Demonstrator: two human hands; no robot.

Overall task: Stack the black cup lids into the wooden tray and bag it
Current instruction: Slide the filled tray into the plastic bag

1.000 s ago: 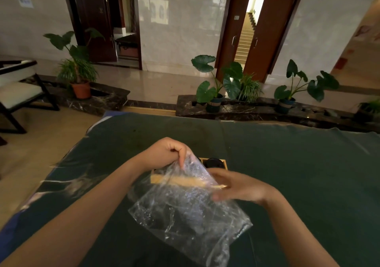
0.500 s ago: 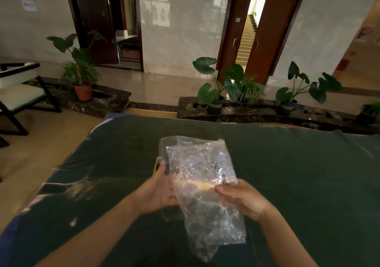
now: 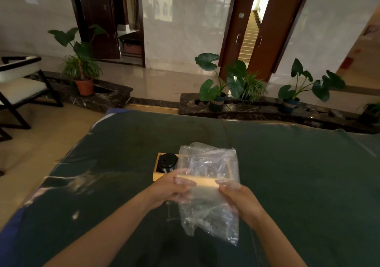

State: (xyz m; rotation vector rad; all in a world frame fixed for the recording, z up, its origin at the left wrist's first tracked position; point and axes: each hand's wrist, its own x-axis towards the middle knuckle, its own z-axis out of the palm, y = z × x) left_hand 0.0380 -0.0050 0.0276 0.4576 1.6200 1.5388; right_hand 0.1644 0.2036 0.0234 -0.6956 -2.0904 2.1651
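A light wooden tray (image 3: 157, 176) sits on the dark green table (image 3: 298, 174) in front of me. A stack of black cup lids (image 3: 167, 162) stands in its left end, uncovered. A crumpled clear plastic bag (image 3: 207, 186) drapes over the tray's right part and hangs down toward me. My left hand (image 3: 174, 186) pinches the bag at the tray's near wall. My right hand (image 3: 238, 197) grips the bag's right side by the same wall. What lies in the tray under the plastic is blurred.
The table's far edge (image 3: 226, 119) runs across the middle of the view. Beyond it are potted plants (image 3: 218, 81) on a dark stone ledge, and a chair (image 3: 18, 86) stands on the floor at the left.
The bag went from hanging below the tray to standing over it, then slid right, baring the stack of lids at the tray's left end. Both hands now hold it at the near wall.
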